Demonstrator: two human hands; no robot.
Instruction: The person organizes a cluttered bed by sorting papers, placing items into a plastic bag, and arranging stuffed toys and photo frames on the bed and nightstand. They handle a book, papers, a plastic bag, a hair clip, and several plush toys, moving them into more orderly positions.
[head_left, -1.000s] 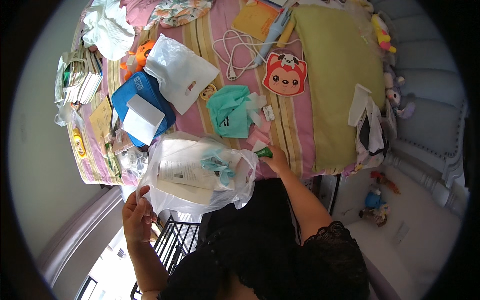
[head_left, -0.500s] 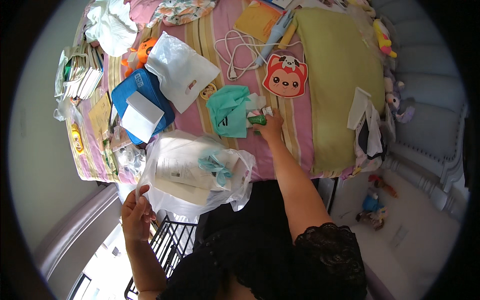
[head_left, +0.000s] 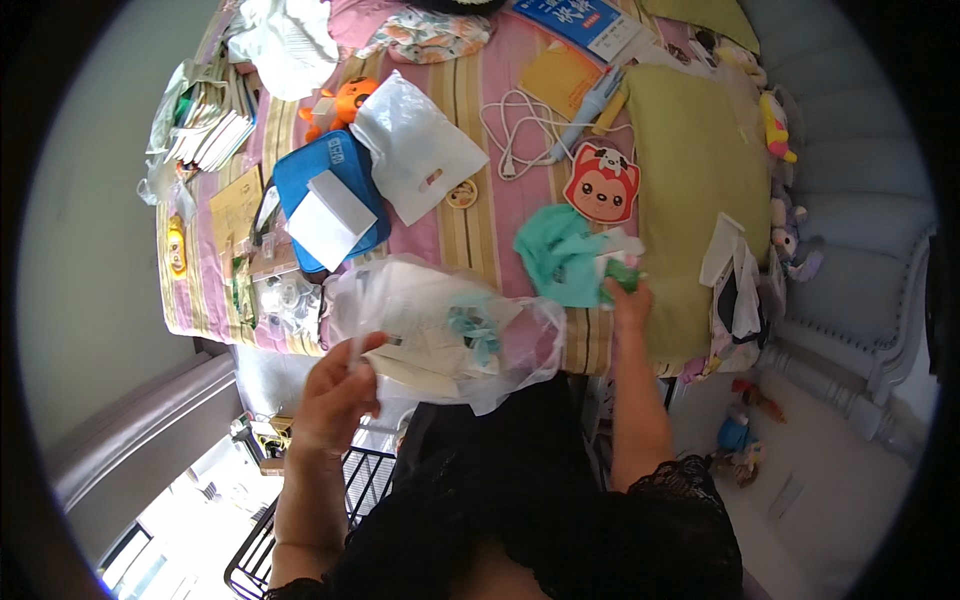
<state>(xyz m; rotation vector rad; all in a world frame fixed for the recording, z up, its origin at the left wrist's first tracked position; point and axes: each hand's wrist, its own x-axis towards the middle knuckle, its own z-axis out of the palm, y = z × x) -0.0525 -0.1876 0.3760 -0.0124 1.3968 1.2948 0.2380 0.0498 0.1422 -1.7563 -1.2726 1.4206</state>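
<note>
My left hand (head_left: 343, 395) is closed on the near left edge of a clear plastic bag (head_left: 540, 345). Inside this bag lie cream and white papers (head_left: 410, 300) and a crumpled light-blue piece (head_left: 475, 330). My right hand (head_left: 628, 303), blurred, has its fingers closed round a small green packet (head_left: 622, 274), with pale crumpled scraps (head_left: 625, 243) just beyond it. Against the packet's left side, a rumpled teal bag (head_left: 555, 255) rests on the bed. Whether my right fingers also pinch the teal bag is hidden.
Beyond the clear bag lie a blue zip case (head_left: 290, 170) with folded white paper (head_left: 330, 220) and a white plastic bag (head_left: 420, 150). A red cartoon-face cushion (head_left: 603, 185), a white cable (head_left: 510, 130) and a green pillow (head_left: 690, 200) are farther right. The bed's near edge runs before me.
My right hand has moved right with the green packet, and the teal bag and scraps have shifted right too, closer to the pillow. My view has shifted; the left hand still holds the clear bag.
</note>
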